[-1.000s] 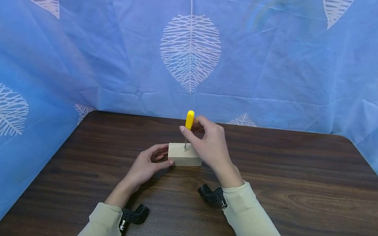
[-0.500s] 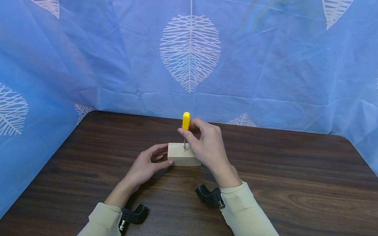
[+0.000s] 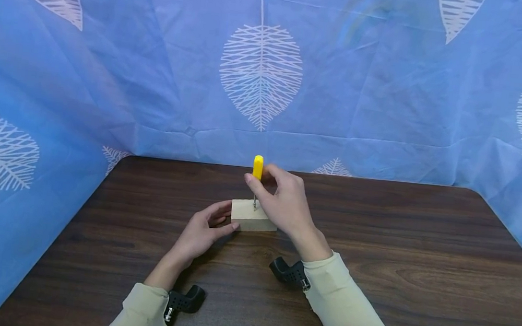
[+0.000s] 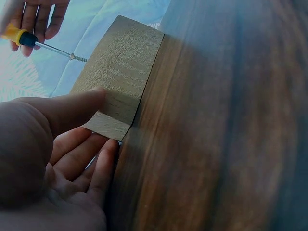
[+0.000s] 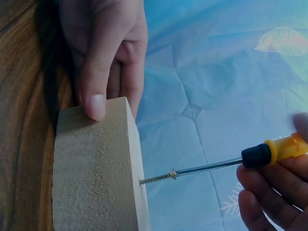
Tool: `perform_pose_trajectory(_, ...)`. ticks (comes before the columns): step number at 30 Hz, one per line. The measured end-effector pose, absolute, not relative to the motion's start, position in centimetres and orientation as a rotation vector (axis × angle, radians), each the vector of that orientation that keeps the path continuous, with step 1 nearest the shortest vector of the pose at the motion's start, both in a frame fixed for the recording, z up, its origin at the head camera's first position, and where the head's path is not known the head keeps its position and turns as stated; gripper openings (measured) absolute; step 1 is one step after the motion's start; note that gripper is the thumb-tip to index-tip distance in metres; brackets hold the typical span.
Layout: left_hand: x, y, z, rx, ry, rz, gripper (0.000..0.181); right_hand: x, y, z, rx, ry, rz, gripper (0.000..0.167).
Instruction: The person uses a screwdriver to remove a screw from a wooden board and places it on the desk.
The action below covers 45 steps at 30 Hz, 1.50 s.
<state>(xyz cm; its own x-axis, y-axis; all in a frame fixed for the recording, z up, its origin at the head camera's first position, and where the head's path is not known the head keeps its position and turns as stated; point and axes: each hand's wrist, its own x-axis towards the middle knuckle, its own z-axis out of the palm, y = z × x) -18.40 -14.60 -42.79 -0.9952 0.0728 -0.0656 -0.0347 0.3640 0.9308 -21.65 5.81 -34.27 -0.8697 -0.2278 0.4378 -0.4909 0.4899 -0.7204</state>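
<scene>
A pale wooden block (image 3: 248,223) lies on the table, and a screw (image 5: 158,179) stands in its top face with most of its thread exposed. My left hand (image 3: 199,232) holds the block's left end, thumb on the near side and fingers behind. The right hand (image 3: 287,202) pinches the yellow handle of a screwdriver (image 3: 258,167) between thumb and fingers. In the right wrist view the screwdriver's shaft (image 5: 207,167) meets the screw head, roughly in line with it. The block's right end is partly hidden behind the right hand in the head view.
The dark wood-grain table (image 3: 399,250) extends to both sides of the block. Behind it hangs a blue cloth (image 3: 367,89) with white leaf prints. Black wrist mounts (image 3: 187,298) sit on both forearms, close above the tabletop.
The screwdriver's handle has shifted slightly left and down, and the right hand's fingers have changed position around it. The left hand and the block stay in place.
</scene>
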Motion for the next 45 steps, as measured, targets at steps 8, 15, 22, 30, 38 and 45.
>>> perform_pose_trajectory(8,-18.39,-14.56,-42.94,0.053,2.510,1.731,0.061,-21.80,5.68,-34.43,0.583,-2.353,1.324,0.024)
perform_pose_trajectory(15,-18.40,-14.68,-42.96,0.050,2.502,1.733,0.062,-21.85,5.54,-34.46,0.602,-2.300,1.368,0.019)
perform_pose_trajectory(22,-18.44,-14.61,-42.85,0.061,2.518,1.730,0.062,-21.57,5.45,-34.37,0.637,-2.294,1.345,0.019)
perform_pose_trajectory(30,-18.42,-14.55,-42.91,0.050,2.525,1.724,0.060,-21.39,5.40,-34.40,0.669,-2.322,1.288,0.018)
perform_pose_trajectory(38,-18.62,-14.49,-42.67,0.031,2.532,1.708,0.061,-21.52,5.77,-34.03,0.675,-2.373,1.320,0.019)
perform_pose_trajectory(45,-18.53,-14.33,-42.79,-0.002,2.546,1.684,0.061,-21.47,5.82,-34.08,0.662,-2.436,1.360,0.022)
